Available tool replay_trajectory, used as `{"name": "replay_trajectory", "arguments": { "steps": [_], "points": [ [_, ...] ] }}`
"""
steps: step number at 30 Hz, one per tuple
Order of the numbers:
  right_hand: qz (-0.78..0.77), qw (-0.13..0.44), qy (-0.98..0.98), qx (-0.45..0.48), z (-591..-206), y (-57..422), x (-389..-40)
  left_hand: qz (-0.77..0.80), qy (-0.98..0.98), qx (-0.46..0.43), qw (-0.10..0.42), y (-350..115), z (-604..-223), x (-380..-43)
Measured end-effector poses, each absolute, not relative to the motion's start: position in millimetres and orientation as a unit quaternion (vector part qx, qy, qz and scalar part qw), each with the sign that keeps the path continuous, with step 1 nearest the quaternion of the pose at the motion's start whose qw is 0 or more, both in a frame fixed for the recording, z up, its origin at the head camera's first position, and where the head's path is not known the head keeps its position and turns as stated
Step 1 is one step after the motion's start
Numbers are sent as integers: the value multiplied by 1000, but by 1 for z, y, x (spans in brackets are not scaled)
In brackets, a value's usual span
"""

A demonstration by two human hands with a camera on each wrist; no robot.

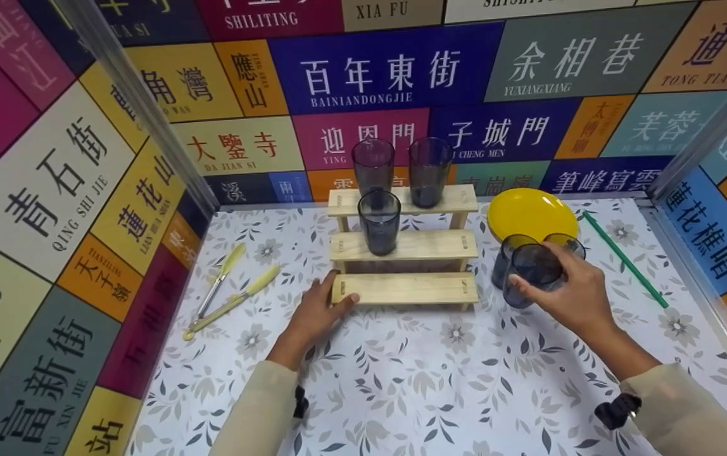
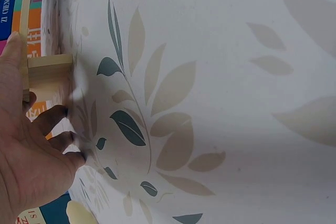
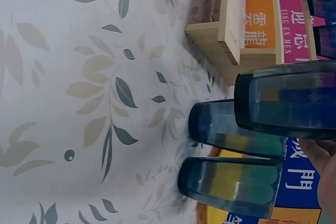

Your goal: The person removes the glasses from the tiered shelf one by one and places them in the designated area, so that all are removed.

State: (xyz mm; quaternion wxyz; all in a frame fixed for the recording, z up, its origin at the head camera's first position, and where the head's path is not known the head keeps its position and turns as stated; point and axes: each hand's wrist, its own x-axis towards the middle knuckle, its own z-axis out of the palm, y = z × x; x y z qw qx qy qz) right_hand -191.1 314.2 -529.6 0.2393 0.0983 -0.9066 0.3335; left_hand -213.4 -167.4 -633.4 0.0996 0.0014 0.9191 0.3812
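Observation:
My right hand (image 1: 569, 285) holds a dark tinted glass (image 1: 536, 269), thumb on the near side. In the right wrist view this glass (image 3: 294, 100) looks raised off the cloth. Two similar glasses (image 3: 231, 124) (image 3: 226, 184) stand upright just behind it. My left hand (image 1: 319, 310) grips the left end of a three-step wooden rack (image 1: 404, 289) at its lowest step, thumb against the front edge; in the left wrist view its other fingers hang loosely beside the plank. Two glasses (image 1: 373, 166) (image 1: 430, 174) stand on the top step, and one glass (image 1: 380, 225) on the middle step, towards its left.
A yellow plate (image 1: 531, 212) lies behind the right-hand glasses, with a green stick (image 1: 626, 259) to its right. Two yellow-handled utensils (image 1: 221, 278) (image 1: 237, 301) lie left of the rack. Sign-printed walls (image 1: 385, 69) enclose the floral-covered table (image 1: 414, 392).

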Motion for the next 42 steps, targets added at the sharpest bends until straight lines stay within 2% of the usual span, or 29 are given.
{"name": "replay_trajectory", "arguments": {
  "steps": [17,42],
  "points": [
    [347,256,-897,102,-569,324,-180,384,917,-8,105,-167,-631,-214],
    [368,212,-903,68,-594,320,-183,390,915,-5,99,-167,-630,-212]
  ]
}}
